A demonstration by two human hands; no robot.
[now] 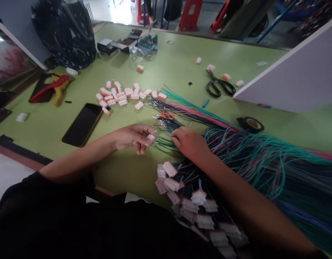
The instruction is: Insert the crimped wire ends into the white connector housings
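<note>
L hand pinches plug, prob. so it faces wires; R hand curled over them, hold unclear.

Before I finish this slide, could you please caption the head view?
Left fingers hold a connector, right fingers at green wires.

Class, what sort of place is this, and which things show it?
Probably a wiring assembly bench in a workshop: bundled coloured wires, a pile of loose white-and-orange connectors, and black tape lie on the green tabletop.
</note>
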